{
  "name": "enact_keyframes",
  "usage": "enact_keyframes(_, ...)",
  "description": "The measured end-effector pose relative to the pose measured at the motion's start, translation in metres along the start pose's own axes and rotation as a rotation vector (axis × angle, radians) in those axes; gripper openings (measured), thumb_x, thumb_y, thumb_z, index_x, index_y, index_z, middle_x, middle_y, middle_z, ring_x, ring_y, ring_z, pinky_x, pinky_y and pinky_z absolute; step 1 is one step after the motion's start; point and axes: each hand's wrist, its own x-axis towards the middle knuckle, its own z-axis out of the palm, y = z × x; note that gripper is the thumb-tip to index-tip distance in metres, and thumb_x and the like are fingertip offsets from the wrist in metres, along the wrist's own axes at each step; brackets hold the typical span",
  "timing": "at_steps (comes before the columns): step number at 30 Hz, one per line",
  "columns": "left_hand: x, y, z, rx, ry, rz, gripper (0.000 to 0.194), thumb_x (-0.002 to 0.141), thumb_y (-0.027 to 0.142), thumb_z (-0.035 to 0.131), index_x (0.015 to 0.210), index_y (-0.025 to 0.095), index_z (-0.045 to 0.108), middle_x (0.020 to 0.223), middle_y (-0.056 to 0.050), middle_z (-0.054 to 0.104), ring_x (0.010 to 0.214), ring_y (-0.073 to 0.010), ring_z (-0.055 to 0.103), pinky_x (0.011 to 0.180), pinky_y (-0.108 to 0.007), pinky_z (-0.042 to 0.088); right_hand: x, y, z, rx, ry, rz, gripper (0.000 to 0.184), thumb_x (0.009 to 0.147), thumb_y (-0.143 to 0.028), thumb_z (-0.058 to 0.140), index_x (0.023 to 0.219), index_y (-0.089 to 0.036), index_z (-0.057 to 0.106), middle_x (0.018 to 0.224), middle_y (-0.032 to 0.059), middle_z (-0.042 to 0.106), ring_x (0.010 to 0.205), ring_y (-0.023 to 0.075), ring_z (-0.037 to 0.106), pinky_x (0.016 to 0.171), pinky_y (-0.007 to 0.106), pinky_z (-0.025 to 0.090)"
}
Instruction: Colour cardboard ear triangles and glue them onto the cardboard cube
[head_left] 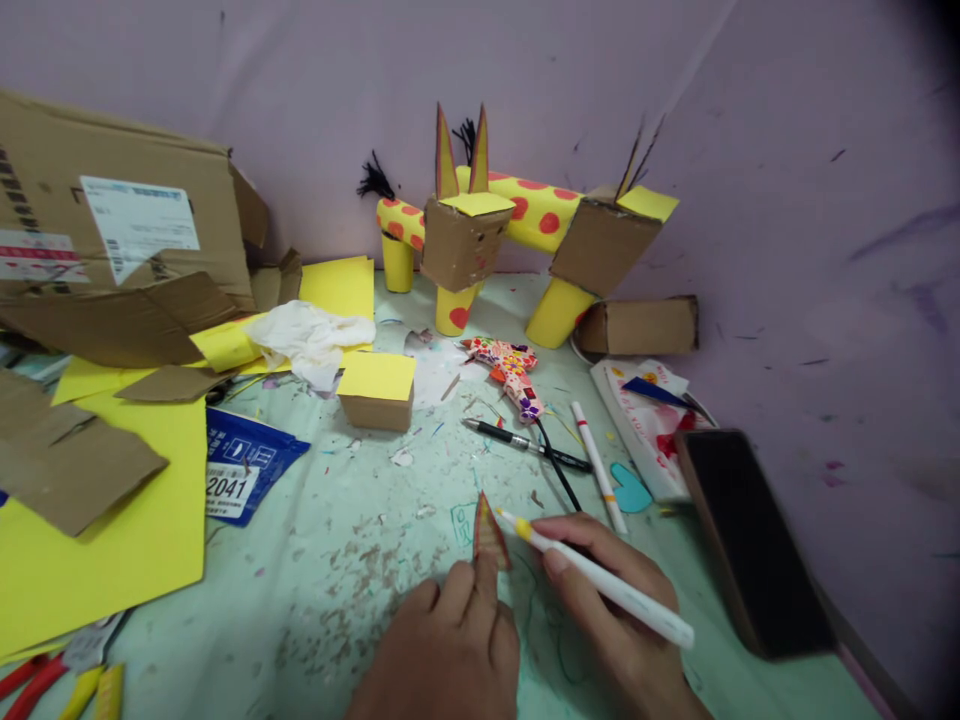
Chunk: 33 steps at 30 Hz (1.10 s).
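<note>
My left hand point(450, 645) is closed in a pinch on a small pointed cardboard ear piece point(489, 533), holding it upright on the pale green table point(337, 540). My right hand point(615, 610) grips a white marker with a yellow tip point(600, 580); the tip touches the ear piece's right edge. Behind stand two cardboard-and-yellow-tube animal figures with red spots point(517, 235).
A dark phone point(750, 540) lies at the right. Pens point(525, 440) and a white marker point(598, 465) lie mid-table, with a yellow-topped cardboard block point(376, 392), tissue point(311, 340), yellow paper point(127, 520), cardboard scraps point(67, 460), a big box point(120, 230), red pliers point(45, 675) and a purple wall.
</note>
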Motion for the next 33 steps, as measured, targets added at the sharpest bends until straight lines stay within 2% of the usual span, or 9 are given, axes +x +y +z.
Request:
enact_keyframes(2, 0.000, 0.000, 0.002, -0.010, -0.004, 0.000, 0.022, 0.087, 0.013, 0.042, 0.097, 0.015, 0.062, 0.121, -0.012, 0.059, 0.083, -0.0190, 0.053, 0.060, -0.030, 0.041, -0.001, 0.001, -0.001, 0.020, 0.000, 0.003, 0.018, 0.087, -0.031, 0.054, 0.095, -0.025, 0.068, 0.088, 0.0040, 0.071, 0.076, 0.0201, 0.066, 0.065, 0.026, 0.053)
enact_keyframes(5, -0.001, -0.001, 0.005, -0.026, 0.001, 0.017, 0.020, 0.088, 0.015, 0.043, 0.096, 0.015, 0.061, 0.114, -0.011, 0.062, 0.083, -0.0192, 0.052, 0.060, -0.030, 0.040, -0.003, 0.006, 0.001, 0.016, 0.060, 0.057, 0.023, 0.087, -0.036, 0.053, 0.099, -0.024, 0.069, 0.090, 0.0059, 0.072, 0.077, 0.0217, 0.067, 0.061, 0.026, 0.053)
enact_keyframes(11, -0.001, -0.004, 0.010, -0.003, 0.006, 0.060, 0.019, 0.088, 0.017, 0.044, 0.098, 0.014, 0.060, 0.117, -0.011, 0.060, 0.083, -0.0184, 0.050, 0.060, -0.029, 0.038, -0.005, 0.011, 0.007, 0.019, 0.103, 0.094, 0.019, 0.084, -0.037, 0.057, 0.093, -0.023, 0.065, 0.067, 0.0001, 0.065, 0.053, 0.0144, 0.058, 0.044, 0.020, 0.045)
enact_keyframes(15, 0.000, -0.003, 0.008, 0.026, 0.030, 0.064, 0.018, 0.088, 0.016, 0.044, 0.096, 0.014, 0.060, 0.117, -0.011, 0.061, 0.082, -0.0180, 0.050, 0.059, -0.029, 0.037, -0.005, 0.012, 0.006, 0.037, 0.053, 0.146, 0.018, 0.085, -0.038, 0.055, 0.085, -0.022, 0.063, 0.056, -0.0032, 0.056, 0.048, 0.0127, 0.051, 0.045, 0.020, 0.042)
enact_keyframes(22, 0.000, -0.003, 0.007, 0.049, 0.073, 0.058, 0.016, 0.087, 0.022, 0.047, 0.091, 0.014, 0.060, 0.120, -0.015, 0.060, 0.076, -0.0174, 0.049, 0.055, -0.029, 0.034, -0.005, 0.013, 0.006, 0.051, -0.004, 0.129, 0.020, 0.085, -0.038, 0.053, 0.085, -0.021, 0.062, 0.058, -0.0030, 0.056, 0.049, 0.0123, 0.049, 0.044, 0.020, 0.039)
enact_keyframes(26, 0.003, 0.000, 0.013, 0.060, 0.213, 0.011, 0.013, 0.082, 0.025, 0.053, 0.079, 0.016, 0.061, 0.109, -0.013, 0.066, 0.069, -0.0180, 0.048, 0.050, -0.030, 0.031, -0.001, 0.008, 0.006, 0.039, -0.013, 0.088, 0.017, 0.085, -0.035, 0.054, 0.084, -0.021, 0.063, 0.061, -0.0026, 0.058, 0.051, 0.0122, 0.052, 0.046, 0.020, 0.041)
enact_keyframes(28, 0.005, 0.001, 0.011, 0.062, 0.246, 0.002, 0.013, 0.081, 0.026, 0.054, 0.077, 0.017, 0.062, 0.106, -0.012, 0.068, 0.065, -0.0177, 0.047, 0.049, -0.030, 0.030, 0.001, 0.006, 0.006, 0.028, -0.030, 0.067, 0.016, 0.085, -0.033, 0.054, 0.085, -0.021, 0.063, 0.064, -0.0018, 0.060, 0.053, 0.0123, 0.053, 0.048, 0.020, 0.042)
enact_keyframes(33, 0.004, -0.002, 0.002, 0.081, 0.171, 0.042, 0.013, 0.085, 0.022, 0.050, 0.085, 0.016, 0.062, 0.113, -0.012, 0.065, 0.068, -0.0165, 0.048, 0.051, -0.029, 0.032, 0.000, 0.005, 0.005, 0.019, -0.054, 0.090, 0.017, 0.085, -0.035, 0.052, 0.082, -0.021, 0.062, 0.061, -0.0028, 0.057, 0.052, 0.0126, 0.051, 0.048, 0.021, 0.040)
